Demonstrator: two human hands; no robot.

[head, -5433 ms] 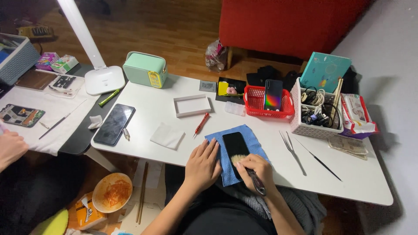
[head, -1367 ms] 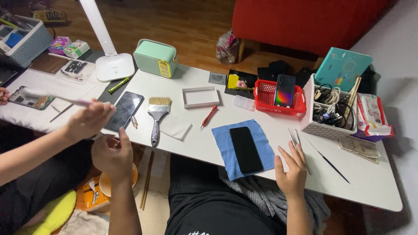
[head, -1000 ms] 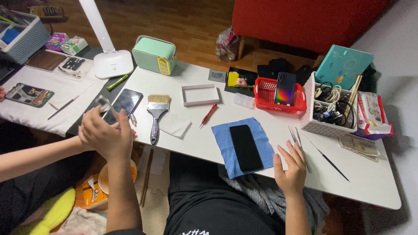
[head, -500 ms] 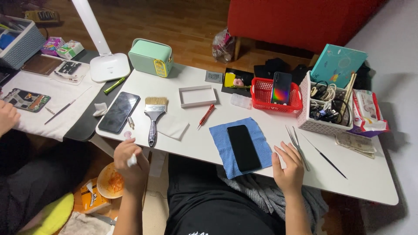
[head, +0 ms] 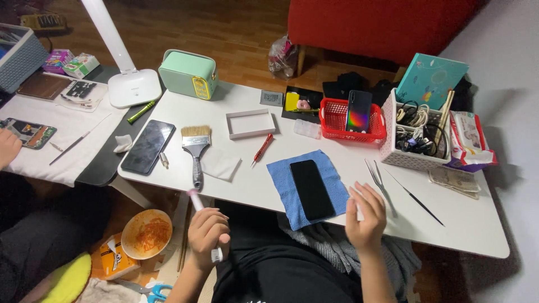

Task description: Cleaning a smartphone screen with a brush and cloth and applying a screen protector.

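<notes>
Two hands, one small white tool

Two hands sit at the near edge of the white desk (head: 247, 185). The left hand (head: 208, 231) is now pulled back from the left side, where it reached toward another person a moment ago. It is closed tight around a thin white tool with a pink tip (head: 201, 216), which it did not hold before. The tool points up at the desk edge, just near the paintbrush (head: 195, 150).

The right hand (head: 366, 216) is loose and holds nothing. It rests at the desk edge, where it was a moment ago, just right of the blue cloth (head: 307, 185). A black phone (head: 311, 189) lies flat on that cloth. Metal tweezers (head: 379, 178) lie just past the fingers. Far left, another person's hand (head: 8, 147) rests by a white mat.
</notes>
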